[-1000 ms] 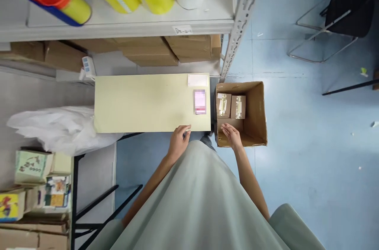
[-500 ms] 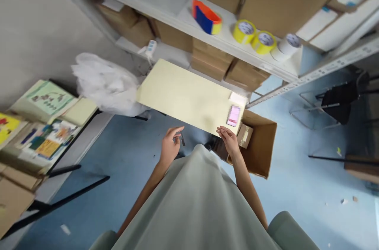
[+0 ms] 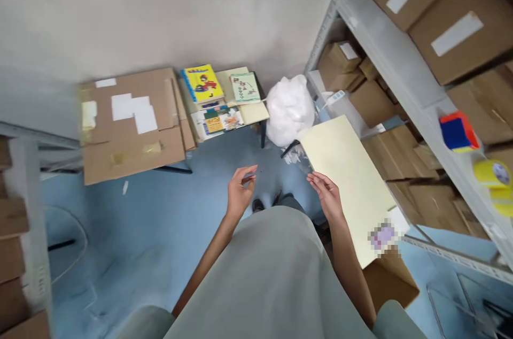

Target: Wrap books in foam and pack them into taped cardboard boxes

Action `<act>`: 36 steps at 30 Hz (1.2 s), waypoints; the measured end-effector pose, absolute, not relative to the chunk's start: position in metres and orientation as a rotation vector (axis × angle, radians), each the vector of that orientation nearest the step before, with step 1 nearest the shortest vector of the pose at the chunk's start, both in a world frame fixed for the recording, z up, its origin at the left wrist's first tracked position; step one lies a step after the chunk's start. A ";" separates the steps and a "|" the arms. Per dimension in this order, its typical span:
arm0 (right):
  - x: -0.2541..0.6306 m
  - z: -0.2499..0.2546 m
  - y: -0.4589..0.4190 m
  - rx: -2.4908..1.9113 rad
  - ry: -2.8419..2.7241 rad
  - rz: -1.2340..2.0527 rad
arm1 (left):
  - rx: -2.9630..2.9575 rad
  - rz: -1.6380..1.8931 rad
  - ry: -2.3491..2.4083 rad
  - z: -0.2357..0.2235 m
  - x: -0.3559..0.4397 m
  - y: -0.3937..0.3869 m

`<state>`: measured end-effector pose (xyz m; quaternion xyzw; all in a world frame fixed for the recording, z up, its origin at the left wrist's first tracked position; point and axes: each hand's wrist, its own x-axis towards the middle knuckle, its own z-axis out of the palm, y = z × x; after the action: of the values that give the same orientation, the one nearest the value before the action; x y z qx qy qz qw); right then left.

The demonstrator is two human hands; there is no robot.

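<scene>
My left hand [image 3: 241,189] hangs in the air over the blue floor. Its fingers curve forward with a gap to the thumb, and nothing is in them. My right hand [image 3: 326,193] is raised too, fingers loosely stretched, also holding nothing. It is nearest to the long edge of a pale yellow table [image 3: 344,168], which passes behind it; whether they touch I cannot tell. A blurred-out phone [image 3: 382,236] lies at the table's near right end, beside a white item [image 3: 398,220].
Ahead, a white plastic bag [image 3: 290,109] stands by a low table with a yellow book [image 3: 202,84] and a green-bordered book [image 3: 245,87]. Flattened cardboard [image 3: 132,152] lies further left. Shelves with boxes [image 3: 460,29] and yellow tape rolls [image 3: 495,173] line the right. An open carton [image 3: 393,277] sits below the pale table.
My view and body have turned left: the pale table and shelves have shifted right, and the books and cardboard have come to the front. Both hands stay raised and without anything in them.
</scene>
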<state>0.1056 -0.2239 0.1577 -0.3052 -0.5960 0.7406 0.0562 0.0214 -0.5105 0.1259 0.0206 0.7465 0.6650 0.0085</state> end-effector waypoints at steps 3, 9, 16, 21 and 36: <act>0.060 0.161 -0.245 -0.835 -1.946 2.307 | -0.075 2.114 2.359 0.117 0.009 -0.537; -0.045 0.133 -0.276 -0.669 -2.127 2.399 | -0.299 2.086 2.394 0.106 -0.030 -0.571; -0.223 0.061 -0.304 -0.573 -2.313 2.338 | -0.460 2.009 2.508 0.109 -0.118 -0.592; -0.344 0.021 -0.325 -0.641 -2.678 1.919 | -0.499 2.002 2.530 0.122 -0.188 -0.587; -0.457 -0.008 -0.371 -0.971 -3.305 0.911 | -0.620 2.072 2.464 0.119 -0.262 -0.613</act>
<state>-0.4571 -0.3712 -0.0083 -0.2666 -0.9070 0.2499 -0.2094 -0.2624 -0.6130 0.1188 -0.1886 0.7498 0.6306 -0.0686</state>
